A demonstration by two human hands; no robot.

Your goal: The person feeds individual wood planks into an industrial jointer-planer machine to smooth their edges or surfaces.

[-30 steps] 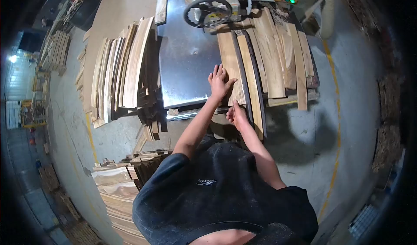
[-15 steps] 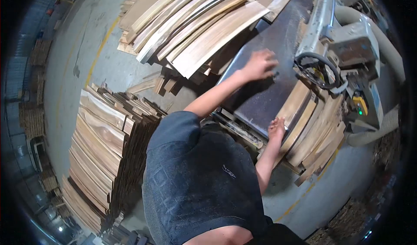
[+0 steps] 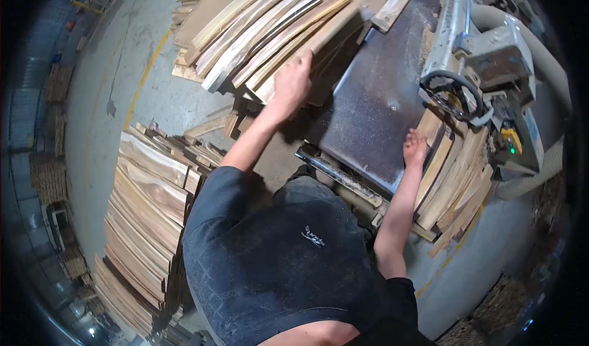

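My left hand (image 3: 291, 83) is closed on the near end of a pale curved board (image 3: 331, 31), which is tilted on edge beside a stack of curved boards (image 3: 245, 42). On the right, my right hand (image 3: 415, 148) is beside a wooden piece (image 3: 429, 127) at the edge of the dark machine table (image 3: 368, 109). Its fingers are loosely bent and slightly apart, with nothing visible in them. More curved wooden pieces (image 3: 460, 177) lie to the right of that hand.
A machine with a black handwheel (image 3: 453, 97) and a pale hose (image 3: 546, 51) stands at the right. One short board (image 3: 396, 3) lies at the table's far end. At the left stands a tall stack of boards (image 3: 144, 205). A metal rail (image 3: 340, 177) runs along the table's near side.
My left hand has moved left from above the table and taken hold of a board, which has tilted up. My right hand has moved forward and slightly right along the table's edge.
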